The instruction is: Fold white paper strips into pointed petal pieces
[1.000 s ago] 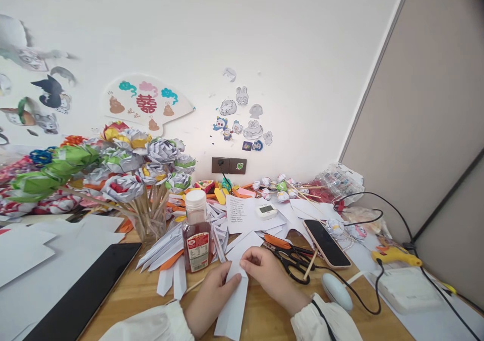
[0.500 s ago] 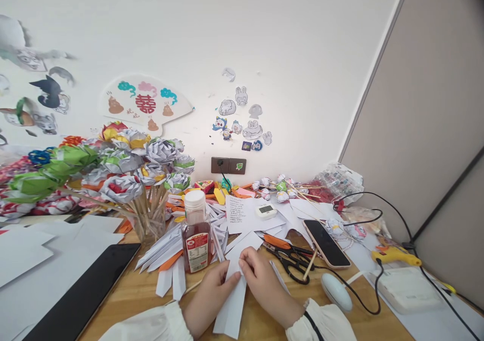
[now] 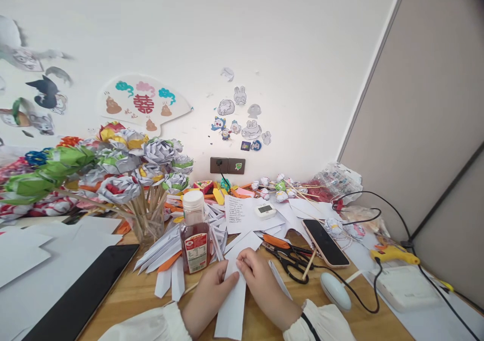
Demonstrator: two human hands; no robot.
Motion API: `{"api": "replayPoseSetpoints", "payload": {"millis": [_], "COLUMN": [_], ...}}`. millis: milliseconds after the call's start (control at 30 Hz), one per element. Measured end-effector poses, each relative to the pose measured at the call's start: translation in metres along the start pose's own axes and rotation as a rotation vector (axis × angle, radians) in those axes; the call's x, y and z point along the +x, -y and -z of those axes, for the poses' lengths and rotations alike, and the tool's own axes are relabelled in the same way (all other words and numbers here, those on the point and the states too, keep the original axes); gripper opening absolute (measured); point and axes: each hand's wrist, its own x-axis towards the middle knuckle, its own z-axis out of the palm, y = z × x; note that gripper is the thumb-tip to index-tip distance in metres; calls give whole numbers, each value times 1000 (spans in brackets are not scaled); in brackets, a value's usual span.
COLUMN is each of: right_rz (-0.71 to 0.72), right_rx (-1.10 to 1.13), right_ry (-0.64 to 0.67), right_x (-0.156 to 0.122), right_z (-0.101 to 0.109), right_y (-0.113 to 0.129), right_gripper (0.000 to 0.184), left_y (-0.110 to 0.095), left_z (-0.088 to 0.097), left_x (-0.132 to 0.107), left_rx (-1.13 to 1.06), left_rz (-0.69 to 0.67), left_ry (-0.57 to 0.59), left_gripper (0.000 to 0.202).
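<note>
A long white paper strip [image 3: 231, 313] with a lengthwise crease lies between my hands, slanting away from me above the wooden desk. My left hand [image 3: 212, 288] grips its left edge, thumb on top and fingers curled under. From the other side my right hand [image 3: 260, 283] pinches the strip, its thumb and forefinger near the left thumb. Beyond my left hand stands a bottle of reddish liquid [image 3: 195, 235] with a white cap. Black-handled scissors [image 3: 293, 265] rest to the right of my right hand.
Paper flowers on sticks [image 3: 143, 180] stand in a clear jar at left, near a black tablet [image 3: 86, 290]. Folded white strips [image 3: 162, 248] pile beside the bottle. At right lie a phone [image 3: 325, 243], a white mouse [image 3: 335, 290] and a yellow glue gun [image 3: 395, 254] with its cable.
Both hands keep their hold on the paper strip and have barely moved. The whole view has shifted very slightly.
</note>
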Motion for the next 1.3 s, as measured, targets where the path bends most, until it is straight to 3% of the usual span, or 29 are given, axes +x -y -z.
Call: {"api": "replayPoseSetpoints", "payload": {"millis": [167,333,467,600,700,967,1300], "right_rz": [-6,3,26,47,65,56,30], "right_rx": [75,81,55,31,23,19,28], "right_ry": [21,32,23,24,18,2,-23], "right_x": [0,2,4,4,3,3,4], "right_z": [3,5,6,6,7,9,11], "right_y": [2,1,-3,-3,-1,1,2], "right_gripper": [12,13,14,15,15,15,14], "left_y": [8,6,6,12,12,0,7], "left_z": [2,3,3,3,4,4,5], "left_x": [5,4,2,4,5,3,9], "left_rx": [-53,-147,-375,-592,-655,-381,-387], "left_rz": [-27,32,132,138,146,125,101], "left_ry": [-30,-37,-123,-48,-65,54,101], "left_gripper": [25,32,33,29,28,33,34]}}
